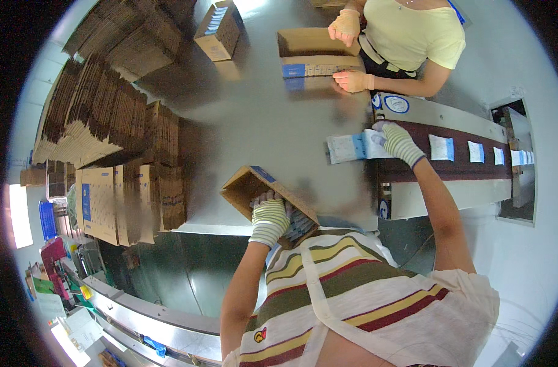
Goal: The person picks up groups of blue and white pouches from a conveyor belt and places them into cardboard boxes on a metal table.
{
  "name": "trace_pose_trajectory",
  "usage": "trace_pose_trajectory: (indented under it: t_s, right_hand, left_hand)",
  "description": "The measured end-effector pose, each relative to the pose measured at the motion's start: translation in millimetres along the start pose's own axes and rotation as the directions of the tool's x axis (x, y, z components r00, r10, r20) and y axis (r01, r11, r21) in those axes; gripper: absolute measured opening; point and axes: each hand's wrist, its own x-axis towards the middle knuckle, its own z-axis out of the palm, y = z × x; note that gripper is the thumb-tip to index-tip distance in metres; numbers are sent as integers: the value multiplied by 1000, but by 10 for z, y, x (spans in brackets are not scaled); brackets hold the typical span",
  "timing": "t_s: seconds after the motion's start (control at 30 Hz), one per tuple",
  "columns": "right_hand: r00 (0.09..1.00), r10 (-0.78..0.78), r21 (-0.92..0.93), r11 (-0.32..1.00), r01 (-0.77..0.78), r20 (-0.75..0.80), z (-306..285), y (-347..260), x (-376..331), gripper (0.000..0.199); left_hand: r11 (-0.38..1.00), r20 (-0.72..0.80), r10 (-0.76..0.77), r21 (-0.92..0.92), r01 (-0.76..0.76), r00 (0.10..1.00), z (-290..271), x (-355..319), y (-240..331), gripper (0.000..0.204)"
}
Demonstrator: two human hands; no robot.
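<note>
Along the left edge of the smooth grey metal worktop we see ragged stacks of flattened corrugated cartons — brown, ribbed at the edges, with one flat sheet carrying a blue strip down its side. At the near edge of the worktop our left hand, in a striped knit glove, is closed around the rim of an open brown carton, tilted toward us, its fingers curled over the cardboard wall; blue-and-white packets fill its lower end. At the far edge sits another small brown box, and beside it an open carton with a blue band along its front, held by a co-worker's two gloved hands.

To the right, a dark belt runs between pale metal side rails, with round blue-and-white stickers at its end. Flat white sachets with blue patches lie spaced along it. Our right hand, gloved in the same knit, is closed on a fanned bunch of these packets at the belt's end — they jut out over the worktop.
</note>
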Motion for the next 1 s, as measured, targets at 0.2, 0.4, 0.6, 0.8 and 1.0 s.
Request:
trace_pose_trajectory:
  t_s: [0.2,0.4,0.6,0.8,1.0]
  right_hand:
    - [999,26,-47,999,-24,46,-98,212,233,35]
    - [995,14,-35,999,-10,101,-90,149,324,33]
    - [963,-136,-76,985,157,233,81,240,616,42]
    - [772,-184,-173,919,355,609,733,261,1152,26]
    - [883,-87,-189,963,194,462,752,-509,642,40]
  left_hand:
    - [1000,-69,28,7,-28,997,-12,38,9,49]
    - [1000,-8,2,-8,-2,1000,-52,52,26,47]
    - [1000,42,14,12,-15,999,-160,40,36,50]
    - [999,-47,7,-41,-9,999,15,48,-39,50]
    - [992,-52,-17,-127,10,999,-38,-77,-100,46]
